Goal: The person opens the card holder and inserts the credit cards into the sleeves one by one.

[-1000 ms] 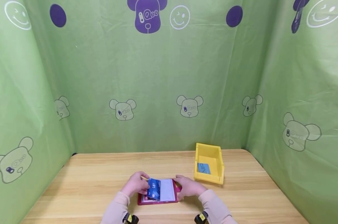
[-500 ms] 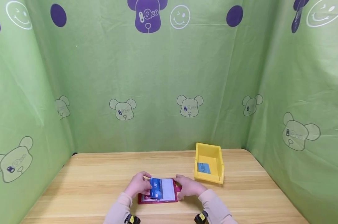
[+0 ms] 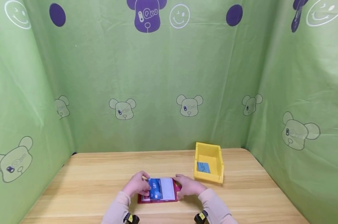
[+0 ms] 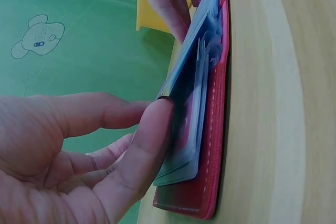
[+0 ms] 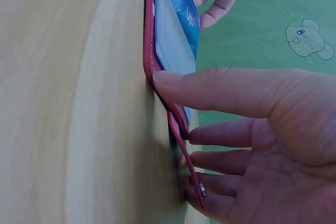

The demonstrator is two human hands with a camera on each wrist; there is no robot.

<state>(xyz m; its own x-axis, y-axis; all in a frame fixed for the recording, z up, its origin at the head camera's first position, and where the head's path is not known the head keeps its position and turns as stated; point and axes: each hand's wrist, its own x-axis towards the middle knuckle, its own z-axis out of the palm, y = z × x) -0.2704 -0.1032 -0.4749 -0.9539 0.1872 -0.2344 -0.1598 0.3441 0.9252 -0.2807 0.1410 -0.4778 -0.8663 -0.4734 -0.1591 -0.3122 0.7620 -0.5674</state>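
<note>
A red card holder (image 3: 159, 201) lies spread on the wooden table, with clear sleeves (image 3: 167, 189) inside. With thumb and fingers my left hand (image 3: 136, 184) pinches the left edge of a blue bank card (image 3: 156, 190) over the sleeves. In the left wrist view the card is seen edge-on, tilted above the lower sleeves (image 4: 190, 153). My right hand (image 3: 189, 186) holds the holder's right end; its thumb presses the red cover (image 5: 149, 51) in the right wrist view. Beside its fingers the pink snap strap (image 5: 185, 153) sticks out. Whether the card's far end is inside a sleeve, I cannot tell.
Behind my right hand stands a yellow bin (image 3: 209, 178), holding another blue card (image 3: 203, 168). A green printed curtain (image 3: 157, 133) encloses the back and both sides of the table (image 3: 96, 177).
The blue card shifts right over the sleeves and then slightly back left with my left hand, and its tilt changes a little. My right hand stays in place on the holder.
</note>
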